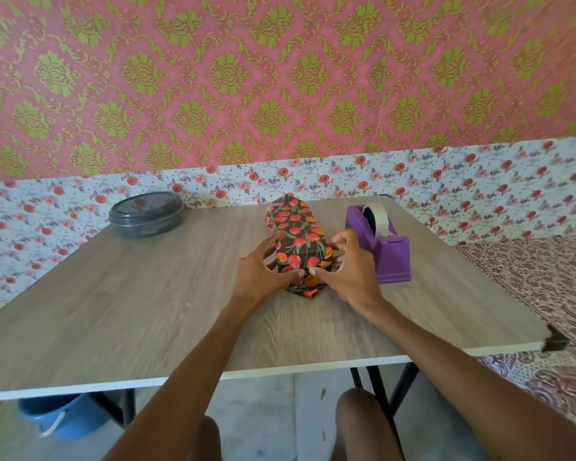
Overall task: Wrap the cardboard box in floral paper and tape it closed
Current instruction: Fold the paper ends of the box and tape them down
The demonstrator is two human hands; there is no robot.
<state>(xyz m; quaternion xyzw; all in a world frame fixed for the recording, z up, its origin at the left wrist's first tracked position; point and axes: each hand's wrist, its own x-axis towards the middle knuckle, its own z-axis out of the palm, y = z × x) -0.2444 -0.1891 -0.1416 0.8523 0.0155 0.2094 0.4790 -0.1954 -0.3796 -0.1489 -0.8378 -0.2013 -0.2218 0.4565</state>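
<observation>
Knees [363, 420] sat under the wooden table [147, 311]; left hand [260, 274] and right hand [350, 271] gripped the wrapped box [296, 234]; grey tin [146, 214] lidded, contents hidden.

The box [300, 248], covered in dark floral paper [290, 221], lies on the wooden table [140, 301], its length running 6 to 12 o'clock. The left hand [263, 274] and right hand [348, 272] grip its near end, thumbs meeting on the folded end. A purple tape dispenser [384, 251] stands just beside the box at 3 o'clock. A grey lidded tin [146, 215] sits at 10 o'clock.
</observation>
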